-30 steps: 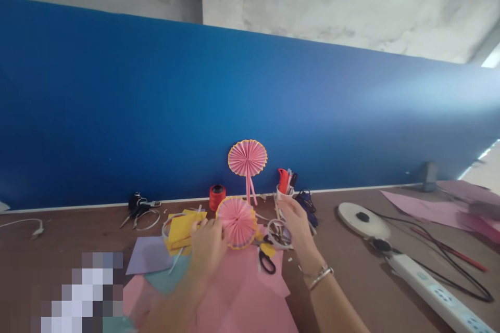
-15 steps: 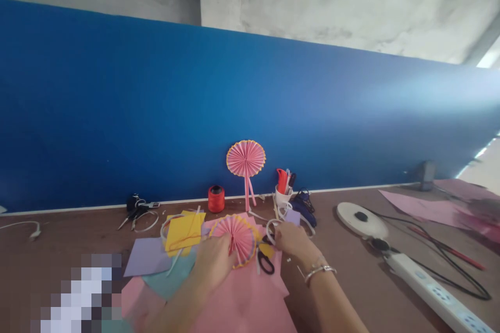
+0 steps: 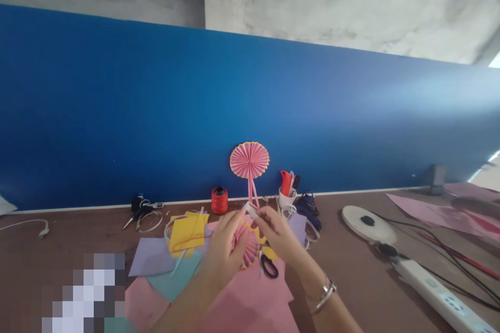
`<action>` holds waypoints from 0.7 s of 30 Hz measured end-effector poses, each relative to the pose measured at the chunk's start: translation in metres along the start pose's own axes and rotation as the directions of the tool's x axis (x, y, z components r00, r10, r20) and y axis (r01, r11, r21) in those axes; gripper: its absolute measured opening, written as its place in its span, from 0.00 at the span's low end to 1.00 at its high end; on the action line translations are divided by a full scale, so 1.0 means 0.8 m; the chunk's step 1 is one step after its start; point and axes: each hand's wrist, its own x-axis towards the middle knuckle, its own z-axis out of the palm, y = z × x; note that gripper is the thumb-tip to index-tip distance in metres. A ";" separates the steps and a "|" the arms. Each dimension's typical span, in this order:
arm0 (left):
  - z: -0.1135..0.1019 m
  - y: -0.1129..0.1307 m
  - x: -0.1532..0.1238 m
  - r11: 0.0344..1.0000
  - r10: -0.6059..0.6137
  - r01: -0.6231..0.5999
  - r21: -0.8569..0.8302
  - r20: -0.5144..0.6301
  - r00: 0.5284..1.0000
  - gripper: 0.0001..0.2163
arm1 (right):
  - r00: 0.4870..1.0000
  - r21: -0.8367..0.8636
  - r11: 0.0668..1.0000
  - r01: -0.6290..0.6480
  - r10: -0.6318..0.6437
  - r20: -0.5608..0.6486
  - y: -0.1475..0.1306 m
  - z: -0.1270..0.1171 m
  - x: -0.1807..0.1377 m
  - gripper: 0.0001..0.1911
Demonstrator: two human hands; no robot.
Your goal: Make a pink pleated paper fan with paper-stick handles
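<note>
My left hand (image 3: 222, 250) holds a pleated pink paper fan with a yellow rim (image 3: 247, 247) up off the table. My right hand (image 3: 274, 229) pinches a small white roll, likely tape (image 3: 251, 210), just above the fan. Both hands meet over pink paper sheets (image 3: 250, 302). Black-handled scissors (image 3: 267, 265) lie just under my right wrist. A finished pink fan on a stick (image 3: 249, 160) leans against the blue partition behind.
Yellow (image 3: 186, 231), lilac (image 3: 151, 264) and teal papers lie to the left. A red thread spool (image 3: 219, 200), a cup of pens (image 3: 287, 195), keys (image 3: 139, 209), a white round lamp base (image 3: 367, 222), a power strip (image 3: 437, 288) with cables and pink sheets (image 3: 445, 211) on the right.
My left hand lifted the fan from the pink paper. My right hand left the tape ring on the table and came up to the fan with a small white roll.
</note>
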 end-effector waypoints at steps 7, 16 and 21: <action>-0.008 0.009 0.002 0.996 -0.021 0.017 -0.089 -0.040 0.999 0.15 | 0.979 -0.269 0.943 0.198 -0.203 0.009 -0.016 0.010 -0.009 0.10; -0.006 0.005 0.003 0.995 0.015 -0.021 -0.093 -0.065 0.998 0.16 | 0.953 -0.464 0.833 0.301 -0.281 0.115 -0.027 0.014 -0.009 0.08; -0.003 0.000 0.002 0.993 0.111 -0.113 -0.013 -0.123 0.986 0.14 | 0.958 -0.461 0.840 0.286 -0.249 0.140 -0.025 0.018 -0.012 0.09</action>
